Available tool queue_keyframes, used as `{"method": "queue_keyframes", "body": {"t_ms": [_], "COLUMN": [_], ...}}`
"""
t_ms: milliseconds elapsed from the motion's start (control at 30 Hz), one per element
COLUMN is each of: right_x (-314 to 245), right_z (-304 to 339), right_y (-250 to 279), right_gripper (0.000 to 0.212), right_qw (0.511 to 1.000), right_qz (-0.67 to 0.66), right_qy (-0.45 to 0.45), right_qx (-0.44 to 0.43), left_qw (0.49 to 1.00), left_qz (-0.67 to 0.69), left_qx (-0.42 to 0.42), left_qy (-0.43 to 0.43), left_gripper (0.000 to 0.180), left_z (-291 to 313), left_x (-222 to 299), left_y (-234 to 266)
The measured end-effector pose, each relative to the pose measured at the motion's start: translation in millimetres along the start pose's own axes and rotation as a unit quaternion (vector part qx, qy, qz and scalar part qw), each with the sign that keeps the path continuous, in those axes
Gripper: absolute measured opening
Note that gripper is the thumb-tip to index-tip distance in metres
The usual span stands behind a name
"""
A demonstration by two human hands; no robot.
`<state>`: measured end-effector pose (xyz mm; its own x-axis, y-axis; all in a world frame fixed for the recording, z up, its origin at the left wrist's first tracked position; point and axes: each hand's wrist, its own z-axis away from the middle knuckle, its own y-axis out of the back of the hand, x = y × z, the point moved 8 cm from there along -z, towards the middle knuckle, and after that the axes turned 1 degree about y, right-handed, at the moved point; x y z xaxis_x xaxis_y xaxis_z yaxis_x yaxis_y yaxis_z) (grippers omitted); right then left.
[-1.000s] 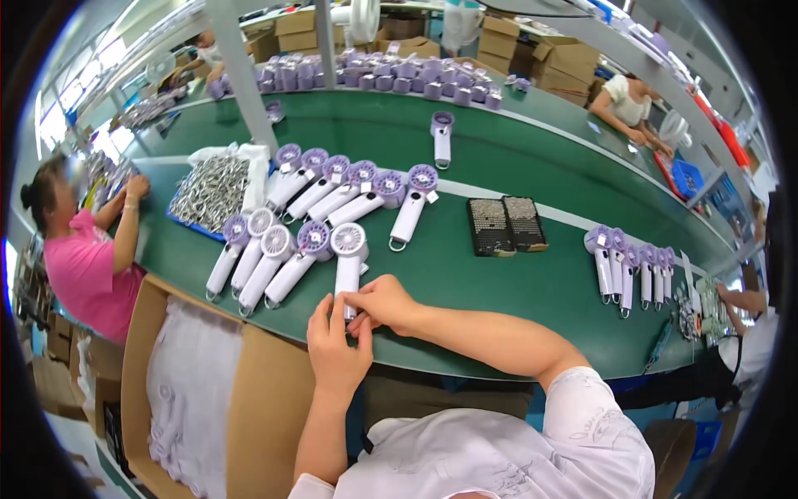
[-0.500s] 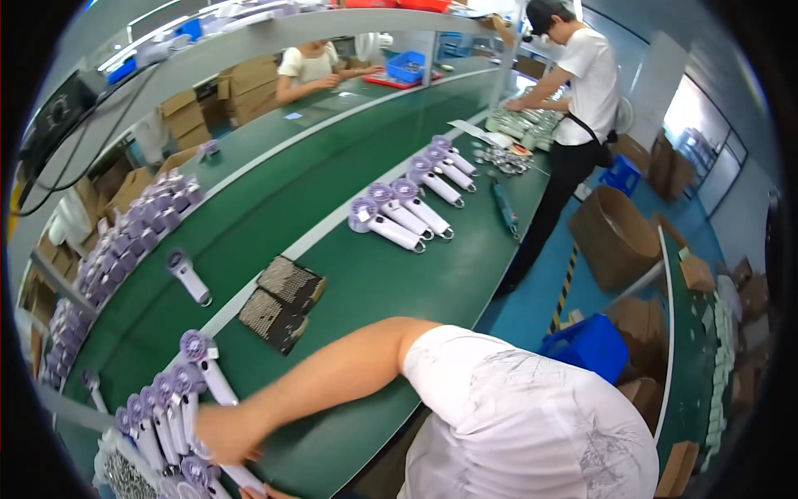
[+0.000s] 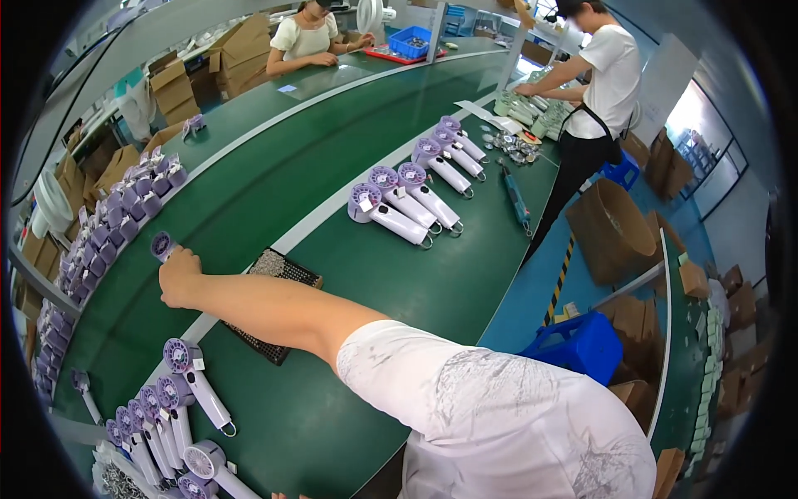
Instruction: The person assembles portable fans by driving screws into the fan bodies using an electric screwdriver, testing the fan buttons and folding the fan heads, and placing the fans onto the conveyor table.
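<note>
My right arm stretches far left across the green bench. My right hand (image 3: 179,276) is closed round the handle of a purple and white handheld fan (image 3: 162,244); its round head shows beyond the fingers, and its handle is mostly hidden. Only fingertips of my left hand (image 3: 289,496) show at the bottom edge, near the handle of another fan (image 3: 204,459); whether they grip it is hidden. Several fans (image 3: 155,412) lie in a row at lower left, and one fan (image 3: 196,381) lies at the end of that row. Under my right forearm sits a dark perforated tray (image 3: 274,268) with small metal parts.
More fans (image 3: 407,218) lie ahead, by a teal power screwdriver (image 3: 515,200). Many purple fan parts (image 3: 116,214) line the far left side. A bag of metal pieces (image 3: 116,478) is at lower left. One co-worker (image 3: 611,79) stands at right; another (image 3: 303,43) sits across.
My right hand has moved from the lower-left row up and away to the lone fan and closed on it. The left fingers sit lower, nearly out of view.
</note>
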<state>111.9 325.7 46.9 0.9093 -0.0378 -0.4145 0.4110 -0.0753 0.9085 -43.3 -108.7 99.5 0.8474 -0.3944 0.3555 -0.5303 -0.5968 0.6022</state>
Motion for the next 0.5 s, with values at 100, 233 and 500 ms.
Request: {"method": "queue_keyframes", "body": {"t_ms": [100, 233, 500], "right_x": [8, 54, 45], "right_z": [-16, -38, 5], "right_y": [-17, -16, 39], "right_gripper": [0.038, 0.032, 0.027], "right_qw": [0.998, 0.993, 0.989], "right_qz": [0.045, 0.012, -0.125], "right_qy": [-0.028, -0.073, 0.059], "right_qx": [0.04, 0.087, 0.044], "left_qw": [1.0, 0.997, 0.969], "left_qz": [0.014, 0.077, 0.22], "left_qx": [-0.011, -0.028, -0.083], "left_qy": [-0.001, -0.017, 0.077], "left_gripper": [0.02, 0.019, 0.031], "left_z": [-5, -18, -42], "left_x": [8, 21, -4], "left_y": [-4, -12, -48]}}
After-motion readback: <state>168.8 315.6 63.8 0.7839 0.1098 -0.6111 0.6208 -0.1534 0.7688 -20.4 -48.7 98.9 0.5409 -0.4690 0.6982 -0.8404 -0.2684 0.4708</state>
